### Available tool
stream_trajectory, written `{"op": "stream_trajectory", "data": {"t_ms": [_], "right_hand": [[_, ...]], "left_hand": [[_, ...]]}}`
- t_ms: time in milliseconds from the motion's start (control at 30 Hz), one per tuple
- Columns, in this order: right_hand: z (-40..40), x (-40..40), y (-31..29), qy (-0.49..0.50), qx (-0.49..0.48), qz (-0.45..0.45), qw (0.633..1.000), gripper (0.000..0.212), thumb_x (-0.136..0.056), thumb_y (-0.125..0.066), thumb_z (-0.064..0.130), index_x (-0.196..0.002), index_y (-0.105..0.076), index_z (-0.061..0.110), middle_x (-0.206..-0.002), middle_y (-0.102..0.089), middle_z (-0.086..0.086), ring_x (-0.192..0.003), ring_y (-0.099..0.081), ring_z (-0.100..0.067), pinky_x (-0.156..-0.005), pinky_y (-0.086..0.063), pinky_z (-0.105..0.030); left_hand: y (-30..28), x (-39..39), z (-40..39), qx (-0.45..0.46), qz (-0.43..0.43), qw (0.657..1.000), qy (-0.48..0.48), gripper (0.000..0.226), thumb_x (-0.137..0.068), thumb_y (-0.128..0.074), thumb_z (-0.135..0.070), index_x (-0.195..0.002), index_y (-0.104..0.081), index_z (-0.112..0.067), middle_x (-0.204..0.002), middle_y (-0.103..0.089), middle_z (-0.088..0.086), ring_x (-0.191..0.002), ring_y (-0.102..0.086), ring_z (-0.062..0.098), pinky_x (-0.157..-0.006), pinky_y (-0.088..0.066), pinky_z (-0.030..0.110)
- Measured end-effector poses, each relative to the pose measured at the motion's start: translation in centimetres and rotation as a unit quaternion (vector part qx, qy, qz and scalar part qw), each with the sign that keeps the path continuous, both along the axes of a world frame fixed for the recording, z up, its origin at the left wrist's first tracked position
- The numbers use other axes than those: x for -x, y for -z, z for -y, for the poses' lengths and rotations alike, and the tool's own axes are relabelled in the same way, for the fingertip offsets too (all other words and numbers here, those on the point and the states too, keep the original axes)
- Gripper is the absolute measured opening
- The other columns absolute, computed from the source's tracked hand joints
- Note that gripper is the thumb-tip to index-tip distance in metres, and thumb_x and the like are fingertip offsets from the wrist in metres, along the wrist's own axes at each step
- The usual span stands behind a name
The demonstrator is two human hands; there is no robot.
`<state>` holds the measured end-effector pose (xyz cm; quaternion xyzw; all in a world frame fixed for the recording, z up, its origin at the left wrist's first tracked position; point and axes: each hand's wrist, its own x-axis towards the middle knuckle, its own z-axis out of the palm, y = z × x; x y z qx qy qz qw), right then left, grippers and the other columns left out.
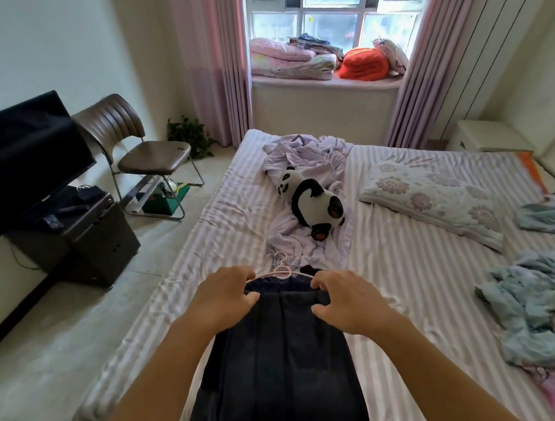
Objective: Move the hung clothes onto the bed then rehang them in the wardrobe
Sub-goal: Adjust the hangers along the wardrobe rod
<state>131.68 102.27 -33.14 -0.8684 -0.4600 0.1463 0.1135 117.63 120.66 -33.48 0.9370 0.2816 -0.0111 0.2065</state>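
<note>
Here, a plush panda (pixel 315 204) is seen lying on crumpled lilac cloth (pixel 302 162) just beyond a pink wire hanger (pixel 282 272). The dark pleated skirt (pixel 278 359) is spread on the striped bed (pixel 406 266), its waistband gripped by the left hand (pixel 225 300) and right hand (pixel 349 299), held apart.

No text, label, brand, number or sign can be read anywhere, whether on the bed (pixel 406 266) or on the things around it; a small dark mark on the seat of the brown chair (pixel 152 157) left of the bed is too small to make out.
</note>
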Motion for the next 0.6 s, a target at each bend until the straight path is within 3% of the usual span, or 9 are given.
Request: {"op": "stream_trajectory", "data": {"t_ms": [233, 333, 600], "right_hand": [[-3.8, -7.5, 5.7, 0.019, 0.013, -0.014, 1.0, 0.04, -0.09, -0.06, 0.037, -0.127, -0.055, 0.025, -0.118, -0.06, 0.007, -0.107, -0.057, -0.013, -0.085, -0.047, -0.027], [-5.7, -10.9, 8.5, 0.034, 0.008, -0.021, 0.999, 0.034, -0.091, -0.059, 0.038, -0.122, -0.056, 0.025, -0.112, -0.06, 0.008, -0.101, -0.058, -0.012, -0.083, -0.048, -0.027], [-11.0, -18.8, 16.9, 0.084, 0.031, -0.065, 0.994, 0.03, -0.089, -0.06, 0.032, -0.118, -0.058, 0.023, -0.109, -0.063, 0.004, -0.094, -0.061, -0.016, -0.073, -0.045, -0.027]], "left_hand": [[5.4, -6.6, -4.1, 0.039, -0.022, 0.999, -0.018, 0.039, -0.09, -0.062, -0.033, -0.128, -0.06, -0.023, -0.112, -0.066, -0.002, -0.1, -0.062, 0.018, -0.08, -0.051, 0.032], [8.5, -9.6, -6.1, 0.053, -0.037, 0.997, -0.029, 0.039, -0.089, -0.061, -0.035, -0.127, -0.059, -0.025, -0.109, -0.066, -0.005, -0.097, -0.062, 0.015, -0.073, -0.047, 0.029], [17.2, -16.6, -11.9, 0.076, -0.076, 0.99, -0.087, 0.032, -0.09, -0.059, -0.036, -0.121, -0.062, -0.029, -0.112, -0.068, -0.003, -0.096, -0.064, 0.019, -0.076, -0.053, 0.034]]}}
